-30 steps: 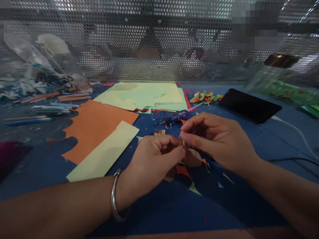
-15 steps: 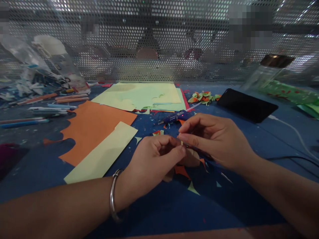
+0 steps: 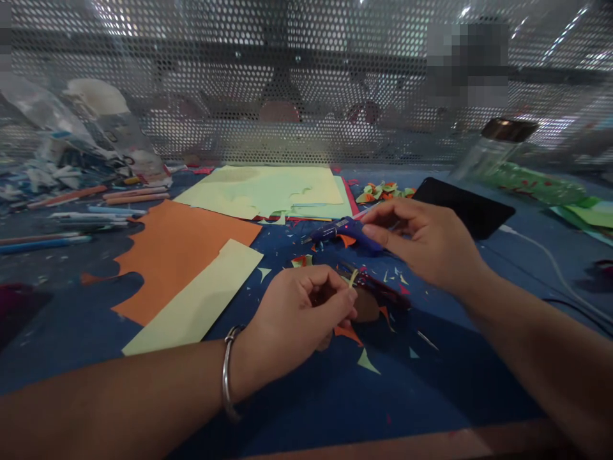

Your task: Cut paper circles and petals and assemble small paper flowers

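Note:
My left hand [image 3: 301,313], with a silver bangle at the wrist, pinches a small pale-yellow paper strip [image 3: 353,278] between thumb and forefinger. The strip's end sticks up and curls. My right hand [image 3: 426,239] has its thumb and fingertips on the handle of a blue glue gun [image 3: 335,229], which lies on the table with a small red light showing. Just beyond my left fingers lie a dark red tool, perhaps scissors [image 3: 383,287], and a brown rounded piece [image 3: 366,305], partly hidden by the hand.
Orange paper [image 3: 163,249] and a pale-yellow strip sheet [image 3: 201,297] lie left, with stacked sheets [image 3: 287,182] behind. Curled paper pieces [image 3: 383,191], a black tablet or phone [image 3: 464,207] and a jar [image 3: 493,147] are right. Pens [image 3: 52,239] lie far left. A perforated metal panel [image 3: 287,83] stands behind.
My right hand has moved away from my left fingers, up to the glue gun's handle. The paper strip in my left hand and the tool beneath now show more clearly.

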`<state>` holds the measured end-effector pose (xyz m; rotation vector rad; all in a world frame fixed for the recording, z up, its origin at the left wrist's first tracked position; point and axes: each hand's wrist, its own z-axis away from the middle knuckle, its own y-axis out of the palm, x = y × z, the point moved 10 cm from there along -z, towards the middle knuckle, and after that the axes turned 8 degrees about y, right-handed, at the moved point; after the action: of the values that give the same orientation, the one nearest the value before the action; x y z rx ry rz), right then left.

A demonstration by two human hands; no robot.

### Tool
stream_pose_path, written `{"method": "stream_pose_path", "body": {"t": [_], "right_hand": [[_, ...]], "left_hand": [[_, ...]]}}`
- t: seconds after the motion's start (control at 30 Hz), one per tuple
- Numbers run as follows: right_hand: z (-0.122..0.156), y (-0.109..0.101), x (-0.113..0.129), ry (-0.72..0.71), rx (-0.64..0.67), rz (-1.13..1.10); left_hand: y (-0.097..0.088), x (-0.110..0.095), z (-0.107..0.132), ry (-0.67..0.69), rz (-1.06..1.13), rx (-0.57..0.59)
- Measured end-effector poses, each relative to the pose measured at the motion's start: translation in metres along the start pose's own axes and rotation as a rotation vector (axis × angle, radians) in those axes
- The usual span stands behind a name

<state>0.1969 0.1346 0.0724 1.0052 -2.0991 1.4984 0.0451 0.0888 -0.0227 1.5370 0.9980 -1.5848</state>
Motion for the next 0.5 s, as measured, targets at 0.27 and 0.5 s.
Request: {"method": "stream_pose_path", "body": {"t": [0.27, 0.5], "right_hand": [[-0.043, -0.090, -0.087, 0.190, -0.167, 0.750], [-0.032, -0.130, -0.152, 0.332, -0.197, 1.092]], "left_hand": [[0.002, -0.009, -0.001, 0.051, -0.085, 0.012], [0.009, -0.010, -0.002, 0.062, -0.029, 0.048]]}}
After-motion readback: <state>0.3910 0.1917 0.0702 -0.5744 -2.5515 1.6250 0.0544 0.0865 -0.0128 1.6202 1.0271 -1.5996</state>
